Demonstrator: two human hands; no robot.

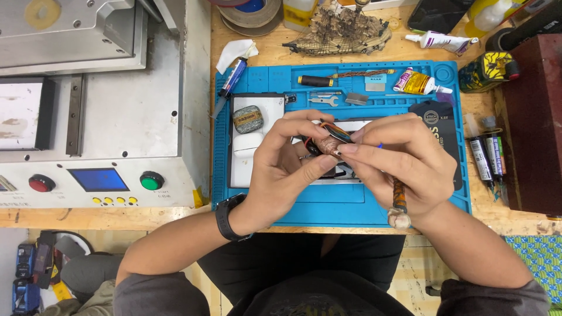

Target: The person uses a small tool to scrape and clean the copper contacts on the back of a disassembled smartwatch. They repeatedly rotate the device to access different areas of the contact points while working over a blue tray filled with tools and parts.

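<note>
My left hand (287,167) and my right hand (398,161) meet over a blue work mat (351,202). Between the fingertips of both is a small brown coiled part (329,144) with coloured wires (335,130) running from it. My right hand also grips a thin tool with an orange-brown wrapped handle (399,196) that ends in a pale knob (399,219) below the palm. A black watch (227,217) is on my left wrist. A flat silver device lies on the mat under my hands, mostly hidden.
A grey machine (117,117) with a blue screen, red and green buttons fills the left. On the mat lie a small oval tin (247,119), tweezers (324,100), a glue tube (417,83) and a black pouch (439,126). A model ship (339,29) stands behind; syringes (486,155) lie right.
</note>
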